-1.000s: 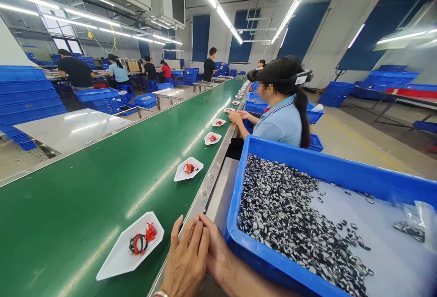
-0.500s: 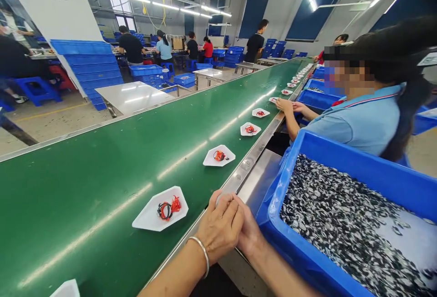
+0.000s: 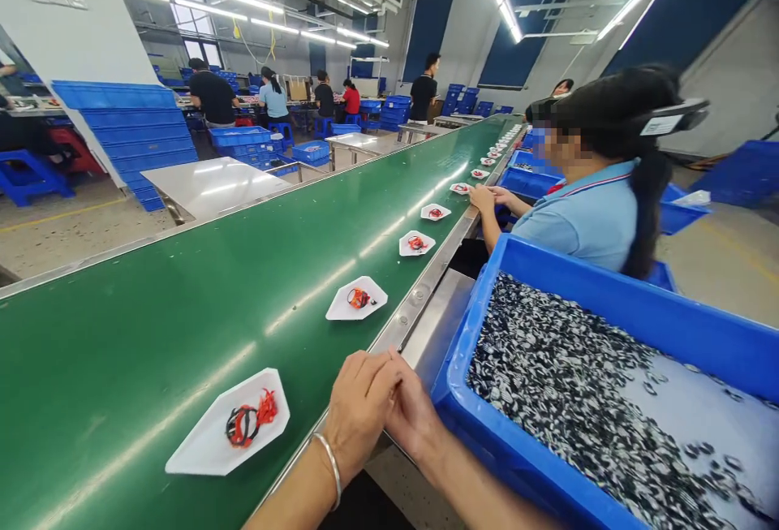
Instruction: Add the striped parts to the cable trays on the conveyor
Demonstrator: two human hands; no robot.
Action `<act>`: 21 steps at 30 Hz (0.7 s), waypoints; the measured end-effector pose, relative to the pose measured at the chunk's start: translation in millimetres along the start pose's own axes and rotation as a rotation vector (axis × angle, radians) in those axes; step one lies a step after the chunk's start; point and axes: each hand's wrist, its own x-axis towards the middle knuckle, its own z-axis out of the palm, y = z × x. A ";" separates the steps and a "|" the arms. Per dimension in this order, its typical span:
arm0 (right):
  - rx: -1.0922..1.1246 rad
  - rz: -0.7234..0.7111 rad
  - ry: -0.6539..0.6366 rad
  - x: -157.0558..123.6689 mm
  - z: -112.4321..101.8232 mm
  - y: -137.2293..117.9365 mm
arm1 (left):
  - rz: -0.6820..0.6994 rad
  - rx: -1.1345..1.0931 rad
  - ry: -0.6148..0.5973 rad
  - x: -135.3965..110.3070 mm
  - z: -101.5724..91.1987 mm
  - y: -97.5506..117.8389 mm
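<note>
From the head view, my left hand [image 3: 359, 408] is folded over my right hand [image 3: 414, 420], holding nothing I can see. The tray [image 3: 228, 424] sits at 9 o'clock on the belt [image 3: 122, 335], the bin [image 3: 608, 290] at 3; a careless reach could knock the tray.

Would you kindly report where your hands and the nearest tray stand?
Left hand and right hand clasped together at belt edge. White tray on belt, red and black parts aboard. Nothing in the way.

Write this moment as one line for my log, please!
hands: left hand and right hand clasped | nearest: white tray with red and black loops | beside: blue bin
</note>
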 end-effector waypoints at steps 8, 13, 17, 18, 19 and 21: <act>0.122 -0.010 -0.013 0.9 3.3 -0.2 | -0.561 -0.074 -0.113 26.2 -27.1 -32.3; 0.111 -0.021 -0.010 3.7 -0.4 -0.5 | -0.692 0.148 -0.386 39.7 -42.4 -62.9; 0.109 -0.012 0.006 1.7 2.7 -2.5 | -0.735 0.289 -0.476 45.9 -46.7 -76.1; 0.108 -0.010 0.010 0.9 3.6 -3.0 | -0.730 0.308 -0.506 46.6 -46.9 -77.4; 0.107 -0.008 0.013 0.2 4.3 -3.4 | -0.722 0.325 -0.538 46.9 -47.0 -78.0; 0.107 -0.010 0.012 -0.7 4.8 -3.8 | -0.695 0.362 -0.598 46.8 -47.1 -77.6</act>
